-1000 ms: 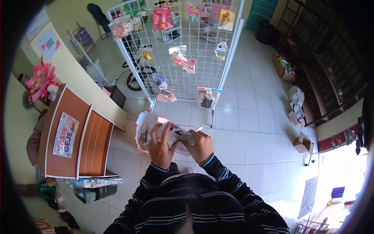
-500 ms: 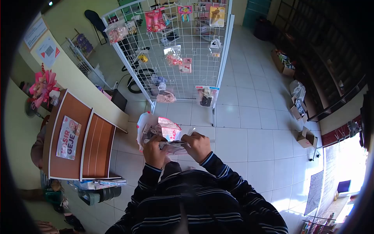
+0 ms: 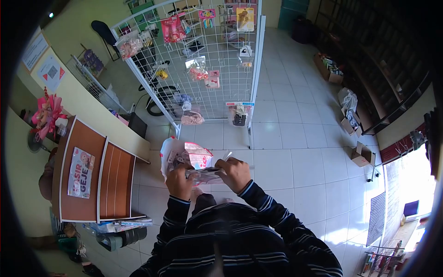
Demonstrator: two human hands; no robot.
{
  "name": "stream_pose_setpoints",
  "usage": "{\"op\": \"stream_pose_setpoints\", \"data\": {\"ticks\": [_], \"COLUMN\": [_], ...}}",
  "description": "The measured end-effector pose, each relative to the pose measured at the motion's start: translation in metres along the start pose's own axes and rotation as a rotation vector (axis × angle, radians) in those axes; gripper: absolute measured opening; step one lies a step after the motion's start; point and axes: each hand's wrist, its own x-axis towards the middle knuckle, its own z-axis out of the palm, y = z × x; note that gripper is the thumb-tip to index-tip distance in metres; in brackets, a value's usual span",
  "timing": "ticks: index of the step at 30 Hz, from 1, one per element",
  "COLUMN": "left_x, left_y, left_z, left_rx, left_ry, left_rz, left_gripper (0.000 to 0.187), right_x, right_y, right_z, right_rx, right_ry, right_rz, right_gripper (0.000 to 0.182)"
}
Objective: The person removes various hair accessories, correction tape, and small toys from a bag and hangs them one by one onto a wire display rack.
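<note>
At the far left, pink flowers (image 3: 46,117) stand by the wall, next to a brown counter (image 3: 117,184) with a sign (image 3: 81,171) on its front. Like the white rack (image 3: 257,69) beyond, they sit slightly farther left in the view than half a second ago; the camera seems to have swung a little to the right.

In front of the rack is the bag (image 3: 198,154), its mouth open and pale printed things showing inside. A second ago the hands covered much of it; now its pink printed panel shows. Whether the left hand touches the bag cannot be told.

The left hand (image 3: 179,182) is curled over the left end of a clear packet (image 3: 205,176); its thumb is hard to make out. The packet lies between the two hands, on the near side of the bag, its contents too blurred to name. The right hand (image 3: 235,174) grips the other end, fingers folded in, a pale strip (image 3: 229,156) rising beside its knuckles.

A second ago the hands were closer together, the left one's fingers raised. They have since parted, so the packet now looks stretched between two firm holds, which probably gives better control of its edge.
</note>
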Motion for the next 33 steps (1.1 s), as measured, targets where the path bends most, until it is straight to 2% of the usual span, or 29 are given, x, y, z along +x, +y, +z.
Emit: {"op": "stream_pose_setpoints", "data": {"ticks": [4,10,22,24,26,28,30,33], "left_x": [-0.003,-0.005,-0.008,-0.01,-0.01,-0.01,-0.007,-0.008], "left_y": [-0.003,-0.002,-0.004,-0.005,-0.004,-0.009,-0.016,-0.029], "left_z": [-0.006,-0.013,-0.01,-0.012,-0.014,-0.016,-0.022,-0.026], "left_rx": [0.102,0.081,0.099,0.122,0.065,0.096,0.051,0.066], "left_ry": [0.034,0.046,0.007,0.017,0.019,0.042,0.026,0.071], "left_rz": [0.033,0.022,0.018,-0.011,0.02,-0.023,-0.01,-0.044], "left_gripper": [0.021,0.022,0.026,0.022,0.022,0.022,0.022,0.02], "right_x": [0.005,0.008,0.004,0.006,0.007,0.008,0.014,0.024], "right_y": [0.002,0.002,0.003,-0.001,-0.004,0.001,0.003,-0.002], "right_z": [-0.002,-0.007,-0.018,-0.022,-0.024,-0.017,-0.014,0.0], "right_rx": [0.065,0.151,0.205,0.23,0.293,0.309,0.535,0.538], "right_ry": [-0.089,-0.187,-0.218,-0.283,-0.266,-0.278,-0.291,-0.315], "right_rz": [0.046,0.074,0.119,0.105,0.149,0.093,0.173,0.17], "right_gripper": [0.021,0.022,0.028,0.028,0.027,0.024,0.021,0.017]}}
